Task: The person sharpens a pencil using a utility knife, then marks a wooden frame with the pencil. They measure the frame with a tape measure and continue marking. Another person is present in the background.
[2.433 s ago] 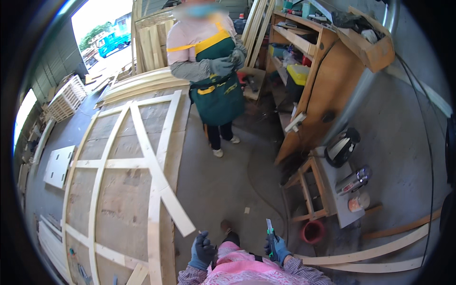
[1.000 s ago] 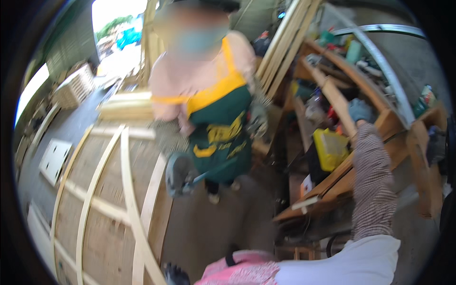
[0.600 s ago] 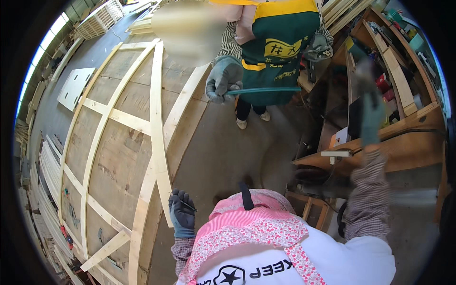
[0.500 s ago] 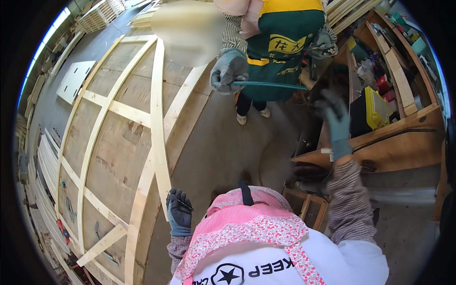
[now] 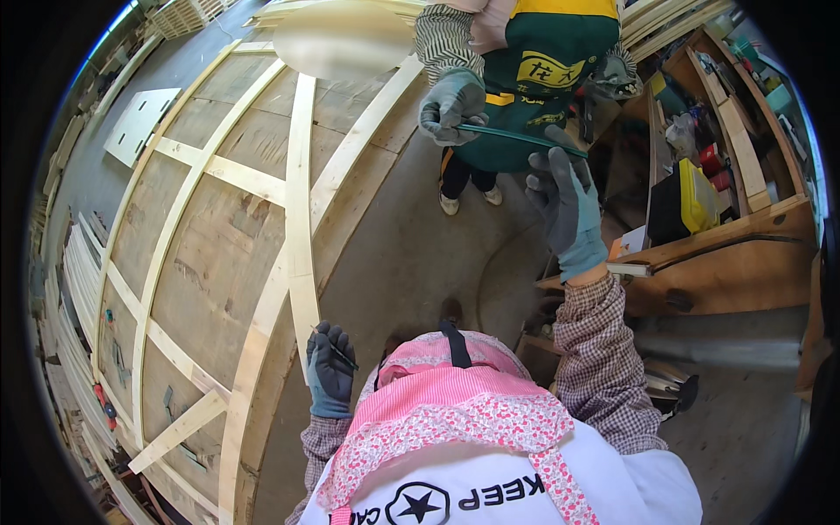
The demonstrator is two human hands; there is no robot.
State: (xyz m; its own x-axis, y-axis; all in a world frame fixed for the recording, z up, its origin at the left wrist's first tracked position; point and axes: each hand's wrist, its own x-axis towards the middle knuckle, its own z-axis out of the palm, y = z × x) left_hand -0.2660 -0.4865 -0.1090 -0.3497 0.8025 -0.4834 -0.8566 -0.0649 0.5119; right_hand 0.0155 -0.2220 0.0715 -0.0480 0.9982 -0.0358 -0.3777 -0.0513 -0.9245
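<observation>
Clearly, the green rod [image 5: 509, 135] lies by the right hand [image 5: 567, 203], left hand [image 5: 329, 372] apart.

right grip [image 5: 567, 206] moved from wooden shelf [image 5: 744, 271] to end of green rod [image 5: 516, 137], rod now in co-worker's hand [image 5: 453, 107]

a cluttered workshop around you

below you spreads a grey floor [image 5: 394, 262]. at your right stands a brown wooden shelf unit [image 5: 744, 273], its compartments crowded. long pale boards [image 5: 83, 271] lie stacked along your left. farther off, toward the upper left, you have pale slatted pallets [image 5: 179, 17] and a narrow bright strip of light [image 5: 121, 17].
</observation>
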